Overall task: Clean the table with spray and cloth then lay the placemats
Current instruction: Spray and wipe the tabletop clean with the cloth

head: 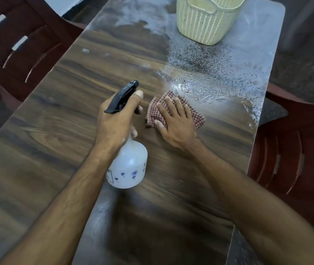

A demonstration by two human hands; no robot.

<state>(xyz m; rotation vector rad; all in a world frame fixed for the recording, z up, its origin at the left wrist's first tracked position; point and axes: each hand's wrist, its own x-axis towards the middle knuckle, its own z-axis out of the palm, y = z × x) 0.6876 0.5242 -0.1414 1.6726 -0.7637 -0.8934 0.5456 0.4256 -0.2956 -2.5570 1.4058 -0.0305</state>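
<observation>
Head view, one item: left hand curled round spray bottle neck, held above table. Right hand flat, fingers straight, pressing checked cloth at wet patch's edge. Risk: wiping may nudge cream basket. Trigger finger hidden; placemats unseen.

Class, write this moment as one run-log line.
phase: wiping | left hand: grips spray bottle | right hand: presses cloth flat | table: far right dusty, wet | placemats: unseen
</observation>
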